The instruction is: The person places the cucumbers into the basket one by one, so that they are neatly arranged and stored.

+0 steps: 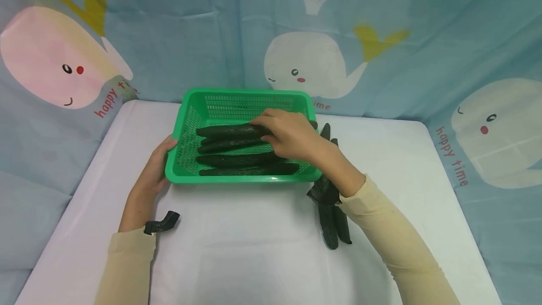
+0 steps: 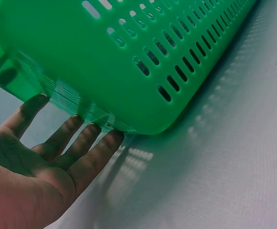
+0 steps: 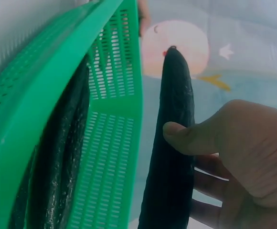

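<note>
My right hand (image 1: 288, 133) grips a dark green cucumber (image 1: 230, 131) over the green plastic basket (image 1: 243, 179). In the right wrist view, the thumb lies across this cucumber (image 3: 169, 176), with the fingers behind it. Several more cucumbers (image 1: 239, 159) lie lengthwise inside the basket, partly covered by the right hand and the held cucumber. My left hand (image 1: 154, 166) is at the basket's left end. In the left wrist view, its fingers are spread and fairly straight, their tips touching the slotted outer wall (image 2: 129, 86).
Beside the basket's right end, cucumbers (image 1: 328, 227) lie on the white tablecloth (image 1: 245, 248), partly hidden by the right forearm and its black wrist device (image 1: 323, 193). A blue curtain (image 1: 220, 27) printed with whales hangs behind the table. Another black device (image 1: 163, 223) is on the left wrist.
</note>
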A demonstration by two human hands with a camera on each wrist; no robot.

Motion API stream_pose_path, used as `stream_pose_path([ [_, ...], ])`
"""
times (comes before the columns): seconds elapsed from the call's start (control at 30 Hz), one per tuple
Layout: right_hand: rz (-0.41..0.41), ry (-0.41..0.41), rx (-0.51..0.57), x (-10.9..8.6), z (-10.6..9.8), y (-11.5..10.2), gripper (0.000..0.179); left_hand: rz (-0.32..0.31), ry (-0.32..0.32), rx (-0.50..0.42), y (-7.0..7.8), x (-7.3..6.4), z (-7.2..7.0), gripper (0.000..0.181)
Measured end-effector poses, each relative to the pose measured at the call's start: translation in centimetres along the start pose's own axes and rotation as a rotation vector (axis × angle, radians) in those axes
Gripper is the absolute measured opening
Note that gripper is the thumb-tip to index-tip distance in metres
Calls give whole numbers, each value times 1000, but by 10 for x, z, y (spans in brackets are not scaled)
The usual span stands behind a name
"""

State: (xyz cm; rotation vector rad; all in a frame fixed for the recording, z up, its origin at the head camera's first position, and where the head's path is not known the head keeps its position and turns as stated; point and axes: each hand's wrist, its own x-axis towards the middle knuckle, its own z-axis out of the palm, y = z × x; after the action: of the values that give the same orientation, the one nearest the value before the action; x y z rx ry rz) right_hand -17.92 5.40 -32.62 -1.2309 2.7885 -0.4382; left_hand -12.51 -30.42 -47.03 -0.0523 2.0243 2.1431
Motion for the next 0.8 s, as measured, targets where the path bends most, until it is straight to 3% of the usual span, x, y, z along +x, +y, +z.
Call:
stream_pose_path([
  [0.2, -12, -65, -5, 14, -2, -5, 42, -7, 42, 4, 0, -4, -3, 69],
  [0.57, 16, -109, -40, 24, 3, -8, 42, -1, 3, -1, 2, -1, -2, 68],
  [0.8, 47, -29, -27, 25, -5, -6, 42, -23, 15, -19, 0, 2, 3, 70],
])
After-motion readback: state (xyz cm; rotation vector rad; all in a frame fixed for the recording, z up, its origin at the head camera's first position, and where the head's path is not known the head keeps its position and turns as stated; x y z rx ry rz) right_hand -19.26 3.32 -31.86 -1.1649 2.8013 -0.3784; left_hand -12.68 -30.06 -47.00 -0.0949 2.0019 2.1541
